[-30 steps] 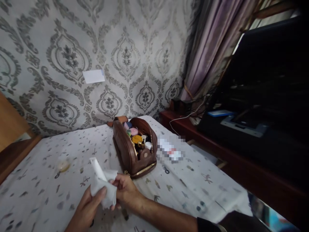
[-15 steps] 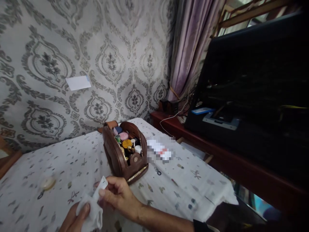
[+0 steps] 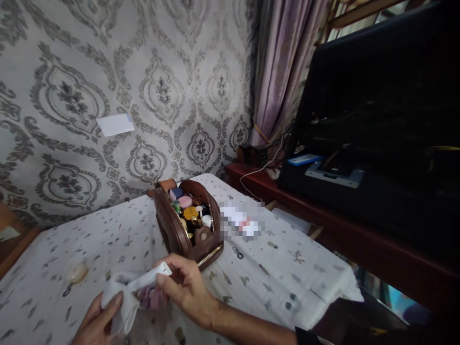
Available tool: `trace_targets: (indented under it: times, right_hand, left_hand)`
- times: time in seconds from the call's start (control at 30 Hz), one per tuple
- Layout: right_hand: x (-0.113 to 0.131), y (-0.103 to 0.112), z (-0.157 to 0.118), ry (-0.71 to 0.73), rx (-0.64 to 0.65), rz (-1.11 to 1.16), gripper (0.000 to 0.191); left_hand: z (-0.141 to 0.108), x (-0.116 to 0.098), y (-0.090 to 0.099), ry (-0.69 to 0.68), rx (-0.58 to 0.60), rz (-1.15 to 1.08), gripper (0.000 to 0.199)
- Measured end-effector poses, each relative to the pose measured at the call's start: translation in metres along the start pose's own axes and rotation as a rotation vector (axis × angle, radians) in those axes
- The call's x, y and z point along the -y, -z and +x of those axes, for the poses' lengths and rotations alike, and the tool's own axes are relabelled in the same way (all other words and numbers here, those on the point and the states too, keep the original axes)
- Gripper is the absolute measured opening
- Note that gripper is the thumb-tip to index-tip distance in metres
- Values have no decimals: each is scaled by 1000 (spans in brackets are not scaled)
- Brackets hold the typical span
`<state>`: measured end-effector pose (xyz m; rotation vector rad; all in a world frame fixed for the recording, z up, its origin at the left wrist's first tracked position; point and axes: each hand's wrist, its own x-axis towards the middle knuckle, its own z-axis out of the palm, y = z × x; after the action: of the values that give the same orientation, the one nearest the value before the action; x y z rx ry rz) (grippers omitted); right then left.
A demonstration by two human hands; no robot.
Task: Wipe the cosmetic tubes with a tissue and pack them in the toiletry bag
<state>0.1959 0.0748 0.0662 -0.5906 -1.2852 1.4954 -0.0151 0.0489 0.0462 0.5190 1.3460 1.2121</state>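
Note:
At the lower left, my left hand (image 3: 95, 318) is closed on a soft white cloth (image 3: 124, 304). My right hand (image 3: 194, 290) pinches a slim white tube (image 3: 150, 276) by its flat end, between thumb and fingers. The tube's other end meets the cloth; whether it is wrapped there I cannot tell. A blurred mauve patch shows below the tube, between the hands. Just beyond my right hand, a brown toiletry bag (image 3: 170, 223) stands unzipped, packed with several bottles, jars and caps, among them a yellow cap (image 3: 190, 213) and a pink round item (image 3: 185, 201).
A pale round item (image 3: 77, 273) lies on the patterned tablecloth (image 3: 283, 268) at left. Right of the bag is a blurred-out white item (image 3: 240, 220). A dark red desk (image 3: 338, 239) with a large black screen (image 3: 362, 110) borders the right side. Patterned wallpaper (image 3: 161, 91) rises behind.
The tube has moved slightly right and more of its length shows out of the cloth. The mauve patch has come into view. My view has shifted slightly.

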Motion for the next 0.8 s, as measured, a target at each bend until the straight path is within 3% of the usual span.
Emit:
trace_targets:
  times: [0.13, 0.37, 0.5, 0.67, 0.8]
  right_hand:
    - [3, 1, -1, 30, -13, -56, 46]
    - [7, 3, 4, 62, -113, -26, 36]
    - [7, 3, 4, 58, -133, -18, 33]
    - [8, 2, 4, 51, -163, -14, 34]
    - [6, 2, 4, 52, -184, 1, 34]
  left_hand:
    - [-10, -7, -17, -1, 2, -79, 58]
    - [-4, -9, -4, -110, 402, -224, 33]
    - [-3, -10, 1, -133, 487, -243, 30]
    - [-5, -9, -4, -131, 466, -163, 37]
    - [-6, -9, -6, -177, 196, 7, 44]
